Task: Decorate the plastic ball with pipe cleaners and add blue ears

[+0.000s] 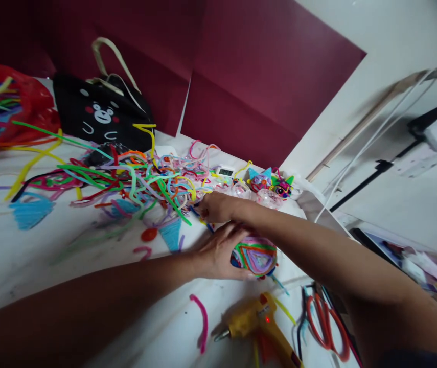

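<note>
Wrapped around a ball covered in coiled pipe cleaners [258,255], my left hand [222,254] keeps it on the white table. My right hand [215,207] reaches across above it to the edge of a tangled heap of pipe cleaners [141,176]. Its fingers look curled, but what is between them, if anything, is hidden. Near my left wrist lie a blue triangle of pipe cleaner [171,235] and a small orange disc [149,234]. A yellow glue gun [258,319] with a red light lies in front of the ball.
Orange-handled scissors [327,324] lie at the right front. Behind the heap stand a black bag [101,110] and a small digital display [225,172]. Two colourful pipe-cleaner figures [272,181] sit at the back right. A red bag [36,105] full of pipe cleaners is far left.
</note>
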A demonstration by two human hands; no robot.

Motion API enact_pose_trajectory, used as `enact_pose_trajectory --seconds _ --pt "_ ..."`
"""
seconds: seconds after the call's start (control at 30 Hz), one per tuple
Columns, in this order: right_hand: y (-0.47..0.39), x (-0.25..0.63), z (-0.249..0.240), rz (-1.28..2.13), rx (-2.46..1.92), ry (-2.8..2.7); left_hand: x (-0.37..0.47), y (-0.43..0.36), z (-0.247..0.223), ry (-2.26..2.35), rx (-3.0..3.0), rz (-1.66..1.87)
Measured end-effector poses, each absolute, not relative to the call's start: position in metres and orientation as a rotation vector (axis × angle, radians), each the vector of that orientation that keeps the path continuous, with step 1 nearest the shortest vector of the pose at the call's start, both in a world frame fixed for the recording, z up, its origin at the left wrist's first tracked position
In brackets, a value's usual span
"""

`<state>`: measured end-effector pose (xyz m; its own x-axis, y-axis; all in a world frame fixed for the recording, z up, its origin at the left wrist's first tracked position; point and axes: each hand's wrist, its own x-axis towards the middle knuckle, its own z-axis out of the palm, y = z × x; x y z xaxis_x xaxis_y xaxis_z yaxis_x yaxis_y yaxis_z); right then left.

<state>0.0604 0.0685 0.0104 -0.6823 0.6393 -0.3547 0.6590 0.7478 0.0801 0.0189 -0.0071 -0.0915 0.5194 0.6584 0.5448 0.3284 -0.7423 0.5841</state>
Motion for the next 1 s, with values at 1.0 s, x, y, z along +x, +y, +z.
enact_pose_trajectory --seconds 1.0 --pt "0.091 0.159 0.015 -1.468 1.821 2.908 0.016 -0.001 -0.095 0.668 2.33 1.217"
